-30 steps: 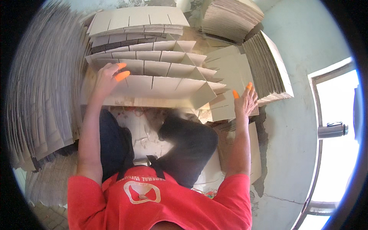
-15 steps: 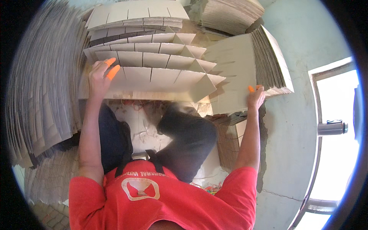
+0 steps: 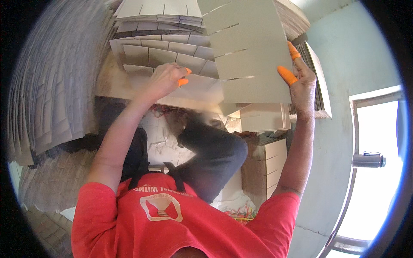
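Note:
My right hand (image 3: pixel 304 84) grips the right edge of a large slotted cardboard sheet (image 3: pixel 254 56), raised upright at the right of the bench. Orange covers sit on its thumb and a finger. My left hand (image 3: pixel 165 79), with orange-covered tips too, is pinched at the upper edge of the nearest slotted cardboard strip (image 3: pixel 198 92). Behind that strip, several more slotted strips (image 3: pixel 161 56) stand on edge in rows. The sheet hides their right ends and the cross pieces there.
Tall stacks of cardboard (image 3: pixel 56 81) rise at the left. More cardboard stands against the wall at the right (image 3: pixel 319 81), with a lower stack (image 3: pixel 264 165) beside my leg. A bright window (image 3: pixel 378 189) is at the far right. The wooden bench (image 3: pixel 109 86) ends before my knees.
My right hand has raised a slotted sheet from the stack at the right and carried it up and inward. My left hand has moved right along the nearest strip, its fingers closing.

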{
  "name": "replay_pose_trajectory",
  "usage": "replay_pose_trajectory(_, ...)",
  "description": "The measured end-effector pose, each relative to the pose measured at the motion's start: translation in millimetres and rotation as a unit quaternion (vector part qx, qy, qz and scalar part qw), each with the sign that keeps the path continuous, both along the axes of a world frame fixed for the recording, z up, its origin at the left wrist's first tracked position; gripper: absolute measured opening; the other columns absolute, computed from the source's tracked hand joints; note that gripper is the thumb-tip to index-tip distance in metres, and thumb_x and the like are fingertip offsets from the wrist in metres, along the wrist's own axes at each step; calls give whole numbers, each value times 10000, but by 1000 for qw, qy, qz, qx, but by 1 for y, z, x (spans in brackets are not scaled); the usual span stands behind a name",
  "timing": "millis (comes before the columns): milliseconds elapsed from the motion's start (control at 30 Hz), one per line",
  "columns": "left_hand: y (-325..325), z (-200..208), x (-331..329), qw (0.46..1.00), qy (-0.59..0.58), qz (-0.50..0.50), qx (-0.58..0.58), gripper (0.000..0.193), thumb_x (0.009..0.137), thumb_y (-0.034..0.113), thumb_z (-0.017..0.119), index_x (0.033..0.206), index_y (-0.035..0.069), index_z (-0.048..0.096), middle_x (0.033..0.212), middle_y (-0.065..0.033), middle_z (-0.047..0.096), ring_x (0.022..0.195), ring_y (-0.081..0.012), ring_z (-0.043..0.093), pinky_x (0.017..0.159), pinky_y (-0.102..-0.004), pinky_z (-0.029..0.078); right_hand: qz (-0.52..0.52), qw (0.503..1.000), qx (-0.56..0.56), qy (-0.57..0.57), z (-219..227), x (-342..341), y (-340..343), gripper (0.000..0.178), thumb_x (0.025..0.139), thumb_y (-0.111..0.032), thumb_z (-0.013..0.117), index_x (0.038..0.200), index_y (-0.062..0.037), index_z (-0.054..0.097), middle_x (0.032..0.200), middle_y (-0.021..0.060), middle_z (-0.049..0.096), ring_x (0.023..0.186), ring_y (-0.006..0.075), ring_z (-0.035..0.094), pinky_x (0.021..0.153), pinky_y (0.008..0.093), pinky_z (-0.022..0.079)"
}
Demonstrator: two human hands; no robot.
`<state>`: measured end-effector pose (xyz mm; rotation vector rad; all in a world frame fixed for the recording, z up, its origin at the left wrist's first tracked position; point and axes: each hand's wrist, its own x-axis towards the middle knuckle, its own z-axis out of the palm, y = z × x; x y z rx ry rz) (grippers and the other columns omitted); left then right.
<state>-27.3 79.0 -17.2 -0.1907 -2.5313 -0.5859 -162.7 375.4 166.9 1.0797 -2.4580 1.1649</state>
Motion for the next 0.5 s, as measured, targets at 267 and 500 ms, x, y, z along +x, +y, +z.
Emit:
replay_pose_trajectory(267, 0, -8, -10, 999, -45, -14, 9, 203, 804, 227, 726, 939, 76, 704, 804, -165, 680, 751, -356, 662, 645, -456, 531, 9, 993, 116, 8, -27, 2, -27, 733, 746, 33, 773, 1413, -144, 526, 775, -118, 250, 631, 55, 274, 612, 161, 276)
replay_pose_trajectory(500, -41, 12, -39, 987, 138, 37, -77, 216, 805, 194, 736, 952, 44, 691, 852, -193, 681, 835, -366, 657, 679, -463, 535, 47, 996, 60, -40, -33, -11, -23, 702, 755, -9, 787, 1402, -116, 535, 763, -149, 303, 640, 64, 273, 607, 170, 247)
